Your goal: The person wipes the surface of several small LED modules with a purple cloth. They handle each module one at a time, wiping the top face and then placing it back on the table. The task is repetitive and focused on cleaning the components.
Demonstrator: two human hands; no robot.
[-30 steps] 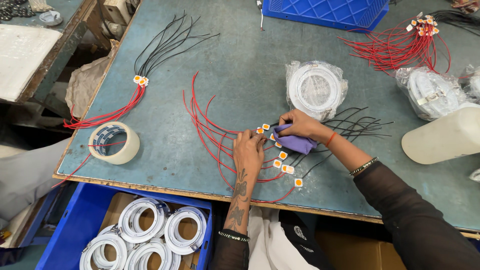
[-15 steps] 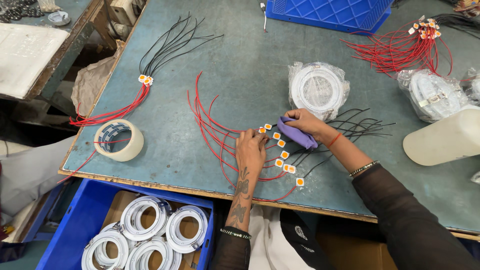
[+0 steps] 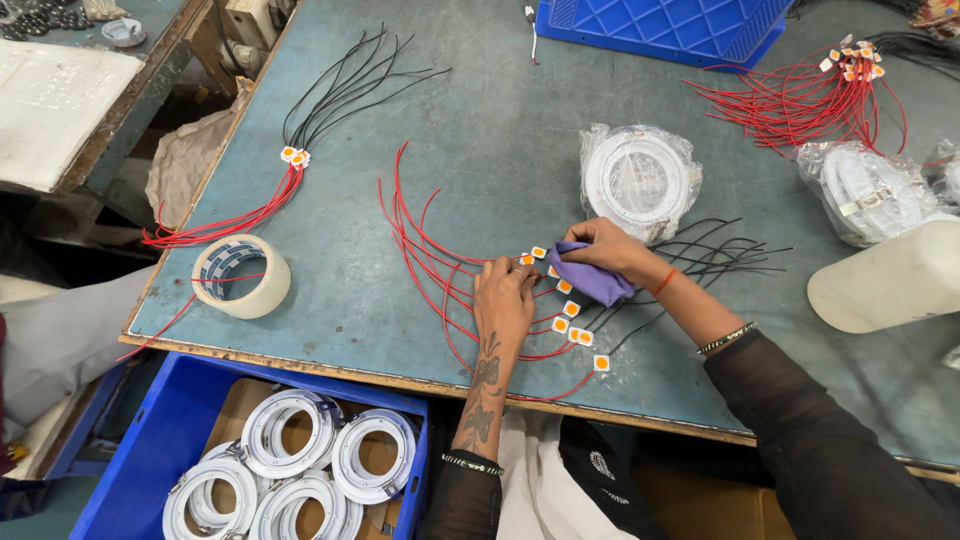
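Left hand (image 3: 505, 295) lies flat, fingers spread, pinning red wires (image 3: 430, 265) beside small square chips (image 3: 566, 310); right hand (image 3: 605, 245), just beside it, grips a purple cloth (image 3: 592, 280) over them.

Table top (image 3: 500, 130) dull blue-green. Cloth (image 3: 590, 278) purple, in right hand (image 3: 605, 245). Small chips (image 3: 572, 310) white with orange centres; wires (image 3: 430, 260) red one side, black other. Tape roll (image 3: 240, 275) cream. Crate (image 3: 660, 25) blue. Rings (image 3: 372, 455) white. Left forearm (image 3: 482, 390) dark tattoo pattern.

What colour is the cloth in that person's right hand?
Purple; the cloth under the right hand shows clearly in the head view.
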